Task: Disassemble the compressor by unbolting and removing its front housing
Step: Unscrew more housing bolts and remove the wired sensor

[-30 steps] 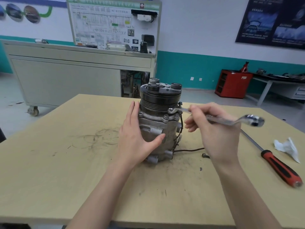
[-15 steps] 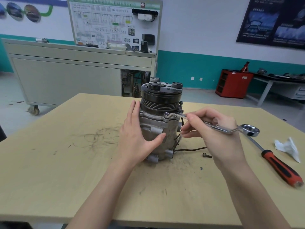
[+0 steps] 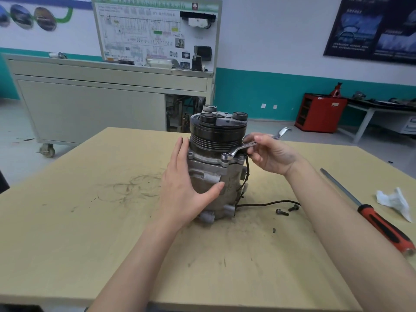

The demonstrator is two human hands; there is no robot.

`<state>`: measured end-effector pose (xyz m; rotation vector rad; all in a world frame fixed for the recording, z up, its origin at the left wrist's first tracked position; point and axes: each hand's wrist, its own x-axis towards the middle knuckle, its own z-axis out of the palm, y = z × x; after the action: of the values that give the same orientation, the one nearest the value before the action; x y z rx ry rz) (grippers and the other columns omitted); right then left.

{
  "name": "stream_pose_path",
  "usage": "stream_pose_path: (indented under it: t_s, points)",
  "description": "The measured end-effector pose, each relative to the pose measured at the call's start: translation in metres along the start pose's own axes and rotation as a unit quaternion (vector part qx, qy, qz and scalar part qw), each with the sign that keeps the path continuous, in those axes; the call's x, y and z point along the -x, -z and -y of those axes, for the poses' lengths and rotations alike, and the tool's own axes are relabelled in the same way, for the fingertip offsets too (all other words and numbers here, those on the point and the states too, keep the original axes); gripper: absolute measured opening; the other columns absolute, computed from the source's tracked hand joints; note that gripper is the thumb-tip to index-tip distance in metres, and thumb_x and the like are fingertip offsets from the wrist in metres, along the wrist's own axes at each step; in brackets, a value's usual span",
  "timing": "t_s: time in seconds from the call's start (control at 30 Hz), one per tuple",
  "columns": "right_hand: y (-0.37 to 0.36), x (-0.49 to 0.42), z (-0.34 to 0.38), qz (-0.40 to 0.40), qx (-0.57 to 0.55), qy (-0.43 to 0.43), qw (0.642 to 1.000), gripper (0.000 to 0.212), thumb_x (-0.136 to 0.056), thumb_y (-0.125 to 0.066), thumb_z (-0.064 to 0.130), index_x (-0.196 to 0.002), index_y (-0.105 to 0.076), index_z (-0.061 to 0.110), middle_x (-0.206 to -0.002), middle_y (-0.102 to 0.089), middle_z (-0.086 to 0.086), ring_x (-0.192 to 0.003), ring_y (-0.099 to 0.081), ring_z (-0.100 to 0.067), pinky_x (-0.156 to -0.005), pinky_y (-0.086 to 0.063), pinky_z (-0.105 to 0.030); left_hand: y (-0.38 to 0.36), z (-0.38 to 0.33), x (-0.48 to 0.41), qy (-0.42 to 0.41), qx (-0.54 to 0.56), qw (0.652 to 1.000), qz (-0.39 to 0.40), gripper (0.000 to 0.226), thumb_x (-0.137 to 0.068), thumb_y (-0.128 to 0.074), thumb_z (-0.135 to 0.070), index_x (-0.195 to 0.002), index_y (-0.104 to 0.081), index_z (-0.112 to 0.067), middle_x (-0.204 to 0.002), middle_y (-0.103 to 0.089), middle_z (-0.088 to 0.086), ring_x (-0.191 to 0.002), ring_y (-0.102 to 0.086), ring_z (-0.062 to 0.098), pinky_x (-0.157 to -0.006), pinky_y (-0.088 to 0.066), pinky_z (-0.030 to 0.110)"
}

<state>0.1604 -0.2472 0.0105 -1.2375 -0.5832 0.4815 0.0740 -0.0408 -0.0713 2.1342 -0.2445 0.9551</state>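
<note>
On the pale wooden surface (image 3: 94, 233), the left hand (image 3: 186, 192) lies flat against the upright grey metal compressor (image 3: 216, 174), fingers straight and thumb across its front, likely bracing it against turning. A silver ring wrench (image 3: 236, 150) seats on the housing flange (image 3: 203, 158) under the black pulley (image 3: 216, 134). The right hand (image 3: 272, 155) pinches its shank to swing it. Two loose dark bolts (image 3: 281, 212) lie near the base, set aside.
</note>
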Motion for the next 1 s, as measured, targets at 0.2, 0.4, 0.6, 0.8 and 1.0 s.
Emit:
stream_pose_path:
  t_s: [0.2,0.4,0.6,0.8,1.0]
  points:
    - [-0.025,0.032,0.013,-0.109,0.122,0.158,0.974,0.026,-0.089,-0.056,0.020,-0.076,-0.077,0.010,-0.071,-0.072,-0.013,-0.060,-0.068,-0.020,-0.056,-0.054,-0.022,0.000,0.001,0.000,-0.003,-0.001,1.000,0.000,0.108,-0.068,-0.055,-0.070,-0.154,-0.010,-0.022,-0.162,-0.013,-0.003,-0.141,-0.010,-0.003,-0.117,-0.021,0.034]
    - [-0.084,0.067,0.004,-0.236,0.424,0.265,0.833,0.021,-0.088,-0.062,0.019,-0.075,-0.073,0.008,-0.065,-0.069,-0.005,-0.058,-0.067,-0.016,-0.057,-0.055,-0.032,0.001,0.000,0.000,-0.007,-0.002,1.000,0.002,0.109,-0.068,-0.054,-0.069,-0.154,-0.012,-0.017,-0.162,-0.015,0.001,-0.141,-0.011,0.000,-0.117,-0.021,0.035]
    - [-0.102,0.079,-0.009,-0.227,0.577,0.338,0.708,0.013,-0.083,-0.065,0.004,-0.071,-0.070,0.004,-0.065,-0.068,-0.002,-0.060,-0.061,-0.012,-0.054,-0.046,-0.028,0.001,-0.001,0.000,-0.005,0.002,1.000,0.000,0.109,-0.068,-0.054,-0.069,-0.153,-0.014,-0.014,-0.162,-0.016,0.003,-0.142,-0.013,0.002,-0.118,-0.024,0.038]
    - [-0.073,0.073,-0.009,-0.182,0.350,0.238,0.888,0.013,-0.083,-0.058,0.014,-0.079,-0.071,0.012,-0.073,-0.072,-0.004,-0.067,-0.070,-0.019,-0.062,-0.057,-0.029,0.001,0.000,0.000,-0.004,-0.001,1.000,0.001,0.108,-0.068,-0.054,-0.069,-0.153,-0.013,-0.016,-0.161,-0.016,0.003,-0.141,-0.014,0.001,-0.117,-0.026,0.041]
    - [-0.007,0.029,0.007,-0.039,0.125,0.067,0.989,0.008,-0.079,-0.069,0.017,-0.079,-0.077,0.017,-0.071,-0.072,-0.007,-0.060,-0.067,-0.018,-0.056,-0.054,-0.024,0.001,0.000,0.000,-0.002,0.000,1.000,0.004,0.108,-0.068,-0.054,-0.069,-0.154,-0.012,-0.018,-0.162,-0.014,0.000,-0.143,-0.012,0.002,-0.118,-0.023,0.038]
